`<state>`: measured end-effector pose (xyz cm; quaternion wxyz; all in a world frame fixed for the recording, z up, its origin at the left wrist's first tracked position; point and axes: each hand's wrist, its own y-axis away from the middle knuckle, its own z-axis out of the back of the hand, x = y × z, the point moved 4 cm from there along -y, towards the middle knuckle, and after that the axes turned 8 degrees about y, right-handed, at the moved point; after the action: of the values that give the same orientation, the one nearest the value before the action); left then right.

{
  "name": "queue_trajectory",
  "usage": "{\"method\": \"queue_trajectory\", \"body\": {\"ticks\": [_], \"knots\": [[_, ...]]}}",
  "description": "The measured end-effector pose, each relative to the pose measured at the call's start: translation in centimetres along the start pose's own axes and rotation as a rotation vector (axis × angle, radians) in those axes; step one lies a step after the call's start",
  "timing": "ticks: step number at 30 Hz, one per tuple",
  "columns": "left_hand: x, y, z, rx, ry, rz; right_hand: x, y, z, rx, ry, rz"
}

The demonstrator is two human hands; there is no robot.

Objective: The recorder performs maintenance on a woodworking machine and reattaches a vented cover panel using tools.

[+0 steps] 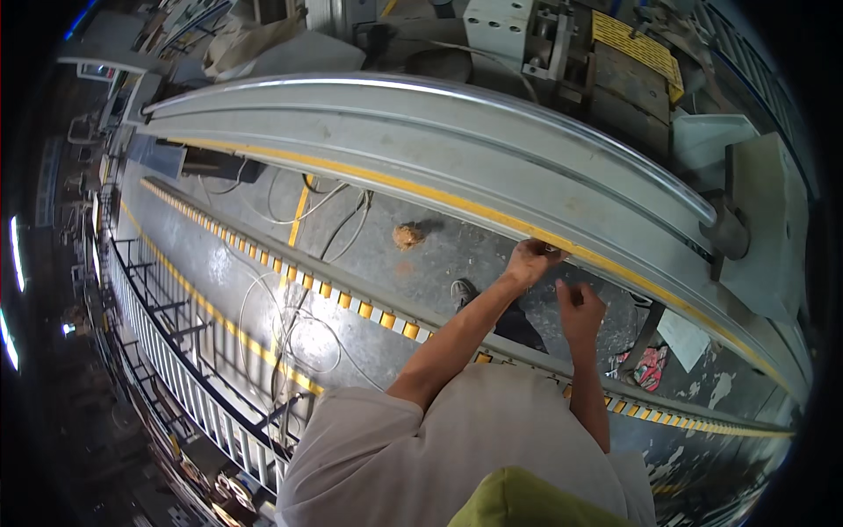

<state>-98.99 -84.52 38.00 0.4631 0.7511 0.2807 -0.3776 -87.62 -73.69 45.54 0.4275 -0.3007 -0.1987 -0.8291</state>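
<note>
Pale grey short-sleeved shirt (474, 439), loose, sleeve ending above the elbow (cloth creased at the shoulder). Bare forearms, left hand (529, 261) and right hand (580, 307) ungloved, no watch or rings visible. Olive-green fabric patch (536, 501) at the lower edge. One dark shoe (463, 290) below.

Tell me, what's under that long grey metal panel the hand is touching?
Under the long grey panel you can see grey concrete floor, loose white cables and a crumpled brown lump. The floor directly beneath the panel's middle is covered.
</note>
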Motion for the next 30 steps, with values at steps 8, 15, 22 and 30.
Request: {"method": "queue_trajectory", "body": {"ticks": [8, 15, 22, 30], "knots": [[-0.5, 4.9, 0.2, -0.276, -0.564, -0.164, 1.7, 3.7, 0.2, 0.005, -0.126, 0.142], [0.6, 8.4, 0.3, -0.459, -0.695, -0.326, 1.6, 7.2, 0.4, 0.03, -0.119, 0.193], [2.5, 5.7, 0.2, -0.36, -0.912, -0.424, -0.7, 6.2, 1.2, -0.015, 0.03, 0.273], [2.1, 3.5, -2.0, -0.314, -0.761, -0.689, -4.4, 3.4, 2.2, -0.063, -0.067, 0.223]]}}
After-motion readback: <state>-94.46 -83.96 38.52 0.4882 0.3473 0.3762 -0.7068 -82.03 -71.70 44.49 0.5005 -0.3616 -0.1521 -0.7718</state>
